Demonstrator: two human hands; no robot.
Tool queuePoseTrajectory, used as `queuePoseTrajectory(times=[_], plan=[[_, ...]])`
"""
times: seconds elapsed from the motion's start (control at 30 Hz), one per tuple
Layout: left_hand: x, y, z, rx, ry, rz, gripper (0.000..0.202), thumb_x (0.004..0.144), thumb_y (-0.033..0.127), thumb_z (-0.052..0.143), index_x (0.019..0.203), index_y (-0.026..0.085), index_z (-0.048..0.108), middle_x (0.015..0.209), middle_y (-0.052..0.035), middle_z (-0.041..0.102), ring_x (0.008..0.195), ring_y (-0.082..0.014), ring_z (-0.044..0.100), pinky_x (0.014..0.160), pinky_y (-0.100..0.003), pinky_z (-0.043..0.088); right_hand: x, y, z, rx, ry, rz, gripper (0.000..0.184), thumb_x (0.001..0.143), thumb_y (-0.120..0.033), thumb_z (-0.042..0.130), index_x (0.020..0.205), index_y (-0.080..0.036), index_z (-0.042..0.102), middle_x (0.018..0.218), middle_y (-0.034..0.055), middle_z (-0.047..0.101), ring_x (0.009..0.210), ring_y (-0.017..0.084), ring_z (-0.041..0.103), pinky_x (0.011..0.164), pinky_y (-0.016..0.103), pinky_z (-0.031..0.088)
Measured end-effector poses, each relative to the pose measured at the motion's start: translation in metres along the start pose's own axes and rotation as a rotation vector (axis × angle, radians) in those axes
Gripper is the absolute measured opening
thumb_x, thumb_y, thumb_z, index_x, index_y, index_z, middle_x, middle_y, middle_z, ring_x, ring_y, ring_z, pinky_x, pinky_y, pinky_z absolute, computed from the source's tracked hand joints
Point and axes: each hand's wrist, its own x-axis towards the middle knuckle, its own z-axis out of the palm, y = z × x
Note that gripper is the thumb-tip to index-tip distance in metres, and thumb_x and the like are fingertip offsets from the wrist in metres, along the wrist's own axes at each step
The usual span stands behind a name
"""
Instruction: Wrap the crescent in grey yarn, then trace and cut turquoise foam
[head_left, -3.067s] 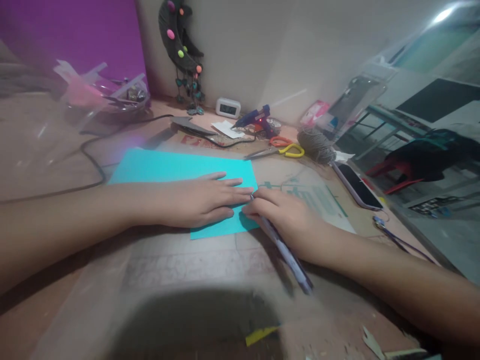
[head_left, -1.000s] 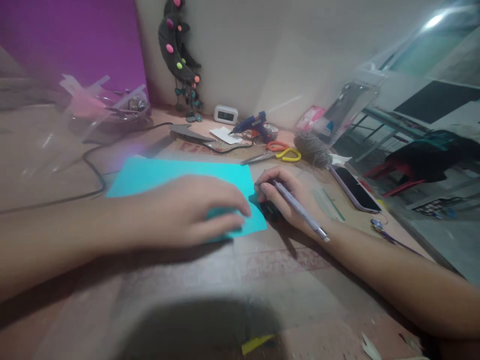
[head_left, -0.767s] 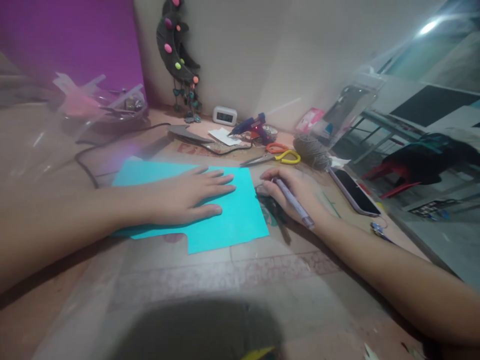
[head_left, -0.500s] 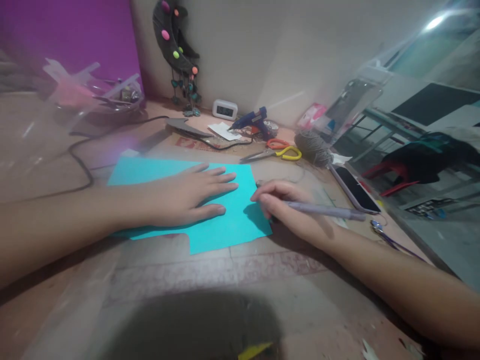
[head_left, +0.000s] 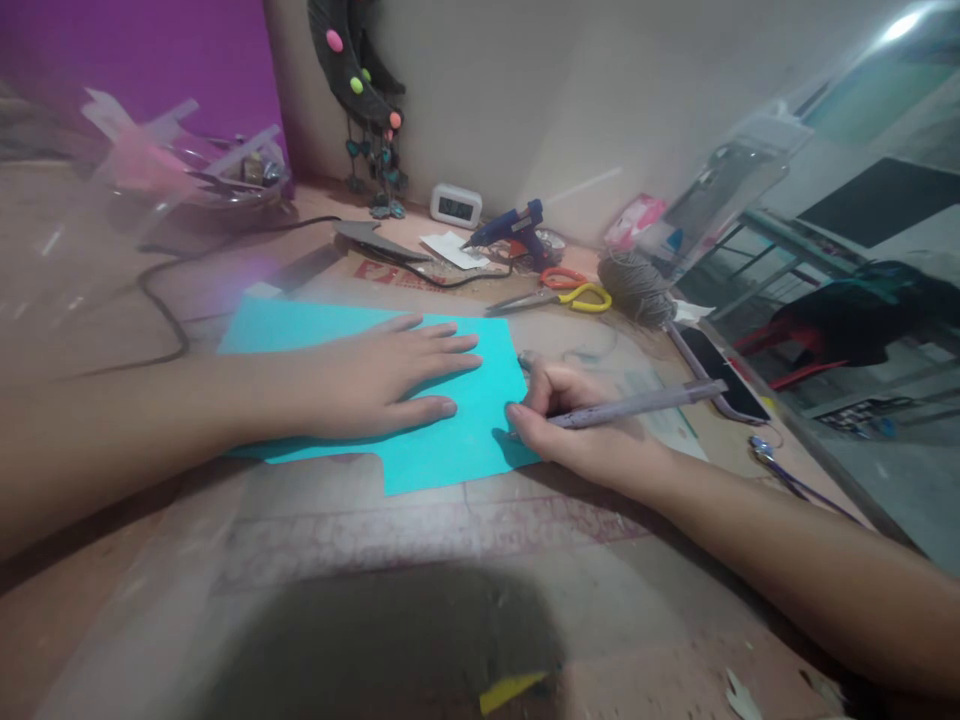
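Left hand (head_left: 382, 378) palm down on turquoise paper (head_left: 450, 455), fingers spread, released. Right hand (head_left: 585, 430) at paper's right edge, fingers grasping lavender pen (head_left: 637, 403); pen slants, tip end low over paper near its lower right corner, contact too blurred to tell. Paper flat on tabletop (head_left: 675, 620), near edge stepped. Beyond paper: scissors (head_left: 525, 301), blue glue gun (head_left: 510, 225), white digital clock (head_left: 456, 206). Farther right: gray yarn ball (head_left: 637, 288), phone (head_left: 716, 365).

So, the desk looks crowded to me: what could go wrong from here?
The left hand lies flat on the paper: should it ease off, the paper might slip under the pen. The scissors lie past the paper's far edge, so a careless reach could nick. The phone, near the desk's edge, might get knocked off.
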Motion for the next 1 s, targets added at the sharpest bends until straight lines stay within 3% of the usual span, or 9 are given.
queuePoseTrajectory(times=[0.27, 1.0], plan=[[-0.0002, -0.0007, 0.0007, 0.007, 0.005, 0.001, 0.066, 0.106, 0.061, 0.035, 0.161, 0.025, 0.039, 0.171, -0.0052, 0.029, 0.160, -0.0283, 0.023, 0.129, -0.048, 0.008, 0.0013, 0.0033, -0.0002, -0.015, -0.031, -0.046, 0.032, 0.084, -0.036, 0.066, 0.066, -0.024, 0.042, 0.056, -0.0073, 0.044, 0.049, 0.008, 0.037, 0.046, 0.024, 0.028], [0.0004, -0.0001, -0.0008, 0.023, -0.011, -0.011, 0.067, 0.105, 0.061, 0.032, 0.162, 0.025, 0.038, 0.172, -0.0044, 0.025, 0.160, -0.0289, 0.022, 0.129, -0.048, 0.009, 0.0008, 0.0022, -0.0002, 0.022, -0.058, -0.003, 0.033, 0.085, -0.033, 0.068, 0.067, -0.024, 0.042, 0.055, -0.0080, 0.045, 0.048, 0.009, 0.038, 0.046, 0.025, 0.027]])
